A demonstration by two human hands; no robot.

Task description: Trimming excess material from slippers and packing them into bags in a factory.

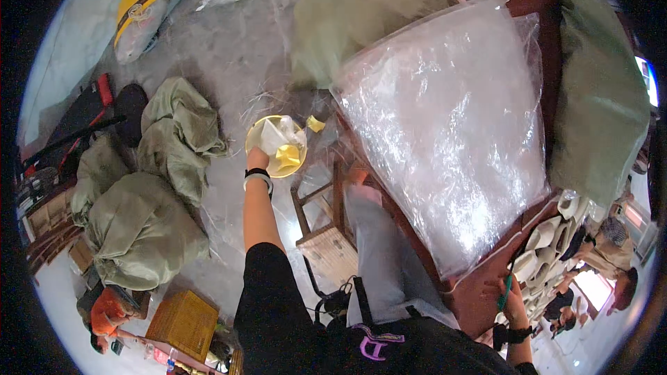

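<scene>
Out to the left, my left hand [258,159] is closed at the near rim of a round, yellow-rimmed waste bin [248,140] on the floor. Crumpled clear plastic and yellow scraps [287,155] lie inside it, and another yellow scrap [315,123] is just beside it. By the near right edge of a dark-red table [479,298], my right hand [514,300] grips a slim green tool [505,293] whose kind is unclear. A large sheet of clear plastic bagging [451,132] covers much of the tabletop, a little beyond that hand.
A wooden stool [328,253] stands between me and the bin. Stuffed green woven sacks [149,229] sit at left, another sack [597,97] at far right. A blurred green sack [361,14] lies beyond the table. People [615,264] are at right; one in orange [110,312] is lower left.
</scene>
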